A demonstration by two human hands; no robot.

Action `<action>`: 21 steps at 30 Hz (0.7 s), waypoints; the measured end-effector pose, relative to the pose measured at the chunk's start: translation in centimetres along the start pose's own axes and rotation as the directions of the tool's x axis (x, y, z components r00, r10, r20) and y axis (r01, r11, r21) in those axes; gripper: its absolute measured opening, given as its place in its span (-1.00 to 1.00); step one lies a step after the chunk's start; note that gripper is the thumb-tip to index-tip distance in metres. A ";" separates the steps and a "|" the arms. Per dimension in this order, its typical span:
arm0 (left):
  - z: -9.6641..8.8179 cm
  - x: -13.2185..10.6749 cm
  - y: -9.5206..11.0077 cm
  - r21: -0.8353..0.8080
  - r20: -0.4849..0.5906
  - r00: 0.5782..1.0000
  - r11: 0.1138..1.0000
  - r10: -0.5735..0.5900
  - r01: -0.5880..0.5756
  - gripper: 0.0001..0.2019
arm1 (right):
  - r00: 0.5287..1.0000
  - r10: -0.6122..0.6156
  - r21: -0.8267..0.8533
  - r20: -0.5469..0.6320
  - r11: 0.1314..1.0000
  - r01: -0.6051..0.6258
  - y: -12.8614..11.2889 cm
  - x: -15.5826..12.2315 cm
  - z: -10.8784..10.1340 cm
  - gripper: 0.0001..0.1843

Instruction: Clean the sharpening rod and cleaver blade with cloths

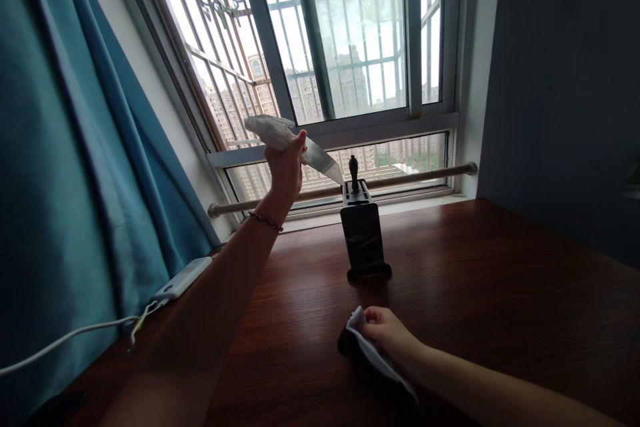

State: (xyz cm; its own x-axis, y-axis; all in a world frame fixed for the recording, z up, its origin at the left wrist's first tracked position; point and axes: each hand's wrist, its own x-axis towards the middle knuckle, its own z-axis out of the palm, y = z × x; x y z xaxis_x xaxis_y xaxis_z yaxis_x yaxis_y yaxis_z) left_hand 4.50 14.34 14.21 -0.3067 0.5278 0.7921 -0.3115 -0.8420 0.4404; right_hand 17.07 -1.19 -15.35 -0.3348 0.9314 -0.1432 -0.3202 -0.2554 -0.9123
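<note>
My left hand [285, 163], raised in front of the window, is closed around a kitchen knife [323, 161]. Its broad blade slants down to the right, and the tip appears right at the top left edge of a black knife block [363, 237]; whether it touches I cannot tell. A whitish, crumpled wrapping [270, 130] covers the handle end. One dark handle [354, 172] stands upright out of the block's slotted top. Nearer to me, my right hand [387, 332] pinches the edge of a cloth [373, 353], pale on one side and dark on the other, low over the table.
The brown wooden table [450, 267] reaches to the window sill. A metal rail [415, 177] crosses behind the block. At left, a white power strip [184, 278] with a white cable [65, 339] lies beside a blue curtain [75, 167].
</note>
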 end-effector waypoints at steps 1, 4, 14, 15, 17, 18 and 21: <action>0.0 0.0 -0.1 0.007 0.007 1.000 1.000 -0.002 0.002 -0.73 | 1.000 0.000 -0.009 0.000 1.000 0.000 0.0 0.0 0.0 -0.58; -0.2 -0.2 -0.2 0.026 0.024 1.000 1.000 -0.013 0.012 -0.72 | 1.000 -0.003 -0.032 -0.006 0.999 0.003 0.1 0.1 0.0 -0.58; -0.1 -1.0 -0.6 0.050 0.056 0.998 0.999 -0.023 0.020 -0.74 | 1.000 -0.012 -0.052 -0.015 0.999 0.012 0.2 0.1 0.1 -0.57; -0.1 -1.0 -0.8 0.053 0.063 0.998 0.998 -0.022 0.019 -0.74 | 1.000 -0.014 -0.054 -0.015 0.998 0.013 0.2 0.1 0.1 -0.57; -0.1 -1.0 -1.1 0.062 0.075 0.997 0.998 -0.020 0.016 -0.74 | 1.000 -0.021 -0.057 -0.012 0.998 0.020 0.2 0.1 0.1 -0.57; 0.0 -0.9 -1.3 0.068 0.082 0.996 0.998 -0.020 0.014 -0.74 | 1.000 -0.023 -0.057 -0.012 0.998 0.023 0.2 0.2 0.1 -0.58; 0.3 -0.2 -2.0 0.095 0.115 0.993 0.995 -0.028 0.017 -0.73 | 1.000 -0.025 -0.058 -0.014 0.998 0.024 0.3 0.2 0.1 -0.58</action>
State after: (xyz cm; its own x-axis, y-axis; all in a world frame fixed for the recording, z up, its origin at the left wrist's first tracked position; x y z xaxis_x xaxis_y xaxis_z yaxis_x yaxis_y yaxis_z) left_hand 5.48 15.90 13.30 -0.1926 0.5344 0.8230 -0.2296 -0.8400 0.4917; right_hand 16.86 -1.13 -15.62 -0.3144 0.9409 -0.1262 -0.2762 -0.2178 -0.9361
